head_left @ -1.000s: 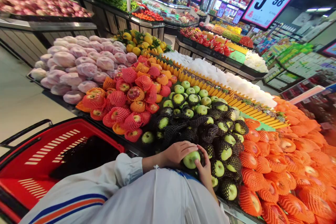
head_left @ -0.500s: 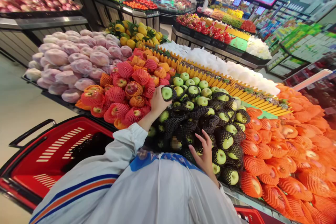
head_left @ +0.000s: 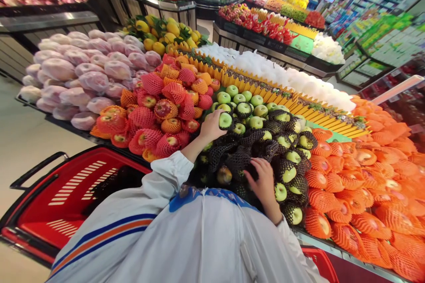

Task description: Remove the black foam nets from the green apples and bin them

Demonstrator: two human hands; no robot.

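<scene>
My left hand is closed round a green apple in a black foam net, at the left side of the green apple pile. Over the front of that pile, my right hand has its fingers bent and its thumb apart, with no apple in its grasp. Its fingertips are at a black foam net; whether they touch it I cannot tell. A brownish, bruised-looking fruit lies between my hands, near the front of the pile.
Red apples in pink and orange nets adjoin on the left, with wrapped pale fruit beyond. Fruit in orange nets fills the right. A yellow divider fence runs behind. A red shopping basket stands at the lower left.
My left hand has moved right with the netted apple. My right hand has shifted slightly right and up over the pile, its fingers now more bent. The view has tilted down.
</scene>
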